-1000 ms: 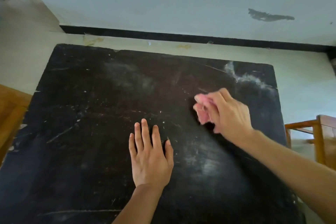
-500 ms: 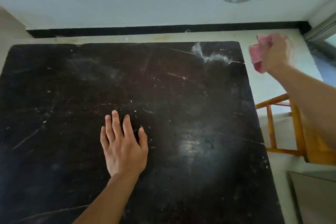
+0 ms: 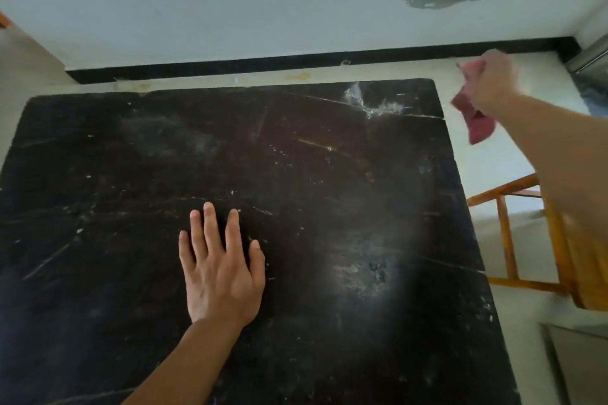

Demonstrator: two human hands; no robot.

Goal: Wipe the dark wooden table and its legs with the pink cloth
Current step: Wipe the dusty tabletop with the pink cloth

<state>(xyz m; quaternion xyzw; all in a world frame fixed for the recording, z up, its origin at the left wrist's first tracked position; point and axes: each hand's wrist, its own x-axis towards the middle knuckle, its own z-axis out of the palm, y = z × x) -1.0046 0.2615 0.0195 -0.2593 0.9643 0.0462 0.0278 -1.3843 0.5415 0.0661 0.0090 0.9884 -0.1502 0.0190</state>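
The dark wooden table (image 3: 329,191) fills most of the view, its top scratched, with a whitish dust smear near the far right corner. My left hand (image 3: 221,270) lies flat on the tabletop near the middle, fingers spread, holding nothing. My right hand (image 3: 493,82) is raised in the air beyond the table's far right edge, over the floor, closed on the pink cloth (image 3: 473,118), which hangs crumpled below the fist. The table's legs are hidden under the top.
A wooden chair (image 3: 513,240) in orange-brown stands close to the table's right edge. A grey box-like surface (image 3: 579,368) sits at the lower right. The white wall with a black baseboard (image 3: 296,66) runs just behind the table.
My right hand lifted the pink cloth off the tabletop and swung it out past the right edge, where the cloth now hangs lower. My left hand stayed flat on the table.
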